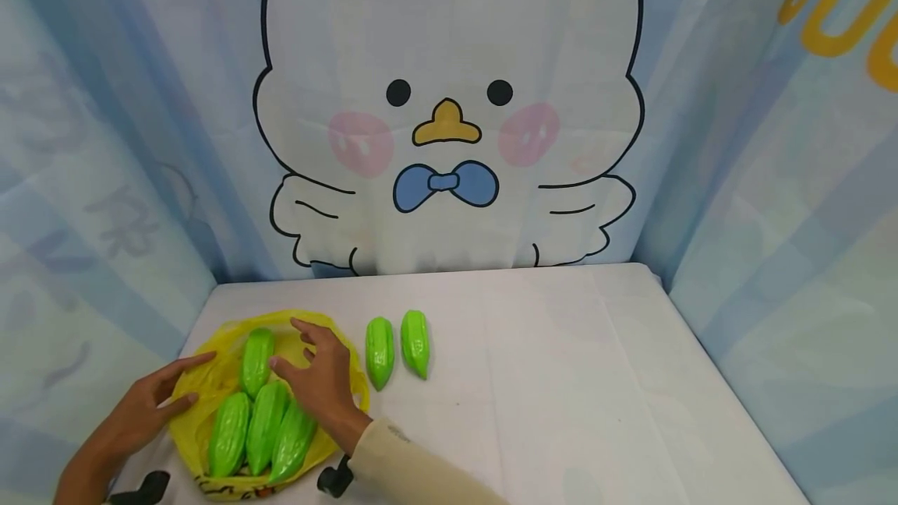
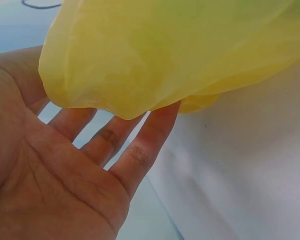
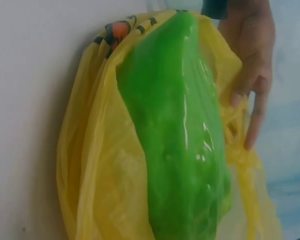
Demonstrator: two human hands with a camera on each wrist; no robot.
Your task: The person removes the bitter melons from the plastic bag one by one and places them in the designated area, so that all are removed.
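Several glossy green, ridged fruits (image 1: 267,418) that look like star fruit lie in a yellow plastic bag (image 1: 325,454) at the left of the table. One of these fruits (image 3: 177,125) fills the middle of the right wrist view. My left hand (image 1: 143,410) touches the bag's left rim, thumb and fingers spread. In the left wrist view, yellow film covers part of its fingers (image 2: 145,145). Over the bag's right side is my right hand (image 1: 324,376), thumb and forefinger apart, with nothing between them. The upper fruit (image 1: 257,361) lies just left of its thumb.
Two more green fruits, a left one (image 1: 380,353) and a right one (image 1: 415,343), lie side by side on the white tabletop (image 1: 547,388), right of the bag. A curtain (image 1: 449,37) printed with a cartoon bird stands behind the table, with pale blue cloth on both sides.
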